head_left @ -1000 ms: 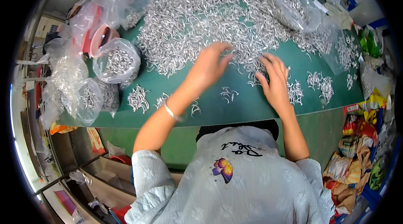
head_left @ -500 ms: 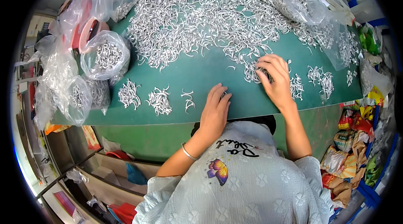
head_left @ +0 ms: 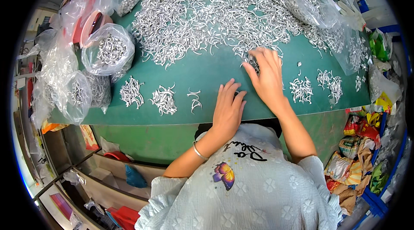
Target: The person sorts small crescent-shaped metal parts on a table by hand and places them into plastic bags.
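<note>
Small curved silver metal pieces (head_left: pixel 189 18) lie in a wide heap across the far part of the green table. At the heap's near edge my right hand (head_left: pixel 267 77) reaches over some of them. Its thumb and fingers are apart, and pieces show between them. Nearer the table's front edge, my left hand (head_left: pixel 228 107) rests with fingers curled and the thumb drawn in. Something small may be under those fingers, but they hide it. Left of that hand lie a few loose pieces (head_left: pixel 195 99) and a small pile (head_left: pixel 164 100). Another small pile (head_left: pixel 301 89) lies right of my right hand.
At the left edge stand an open clear bag (head_left: pixel 108 53) of metal pieces, more plastic bags (head_left: pixel 56 79) and a pink container (head_left: pixel 91 25). A large clear bag (head_left: pixel 312 1) of pieces lies at the far right. Coloured packages (head_left: pixel 351 148) fill a rack beside the table.
My right hand has moved left along the heap's near edge, uncovering the small pile to its right. My left hand has shifted slightly right, its fingers still curled.
</note>
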Motion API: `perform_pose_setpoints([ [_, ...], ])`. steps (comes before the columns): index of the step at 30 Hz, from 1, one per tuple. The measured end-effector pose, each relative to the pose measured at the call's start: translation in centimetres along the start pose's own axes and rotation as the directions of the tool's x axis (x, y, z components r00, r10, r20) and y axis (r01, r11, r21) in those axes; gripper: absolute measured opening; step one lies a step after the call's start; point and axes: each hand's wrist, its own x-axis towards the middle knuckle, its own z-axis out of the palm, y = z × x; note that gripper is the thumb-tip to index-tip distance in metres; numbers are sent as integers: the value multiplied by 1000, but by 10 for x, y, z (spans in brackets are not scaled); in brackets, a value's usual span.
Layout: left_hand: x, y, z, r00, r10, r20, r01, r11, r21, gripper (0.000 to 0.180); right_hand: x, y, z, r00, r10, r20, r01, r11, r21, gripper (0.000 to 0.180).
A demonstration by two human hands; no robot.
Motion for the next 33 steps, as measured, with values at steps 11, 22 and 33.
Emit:
perform_pose_setpoints([
  [11, -8, -8, -5, 996, -41, -76, 32, 992, -119, 23, -5, 9, -18, 1000, 15, -23, -15, 1000, -17, 10],
  [22, -15, -7, -11, 991, -7, -131, -7, 994, -109, 23, -13, 13, -20, 996, 12, 83, -18, 998, 67, 21],
  [33, 19, -28, -25, 986, -157, -61, 159, 987, 25, 24, -22, 9, -17, 999, -21, 24, 24, 995, -95, 20],
])
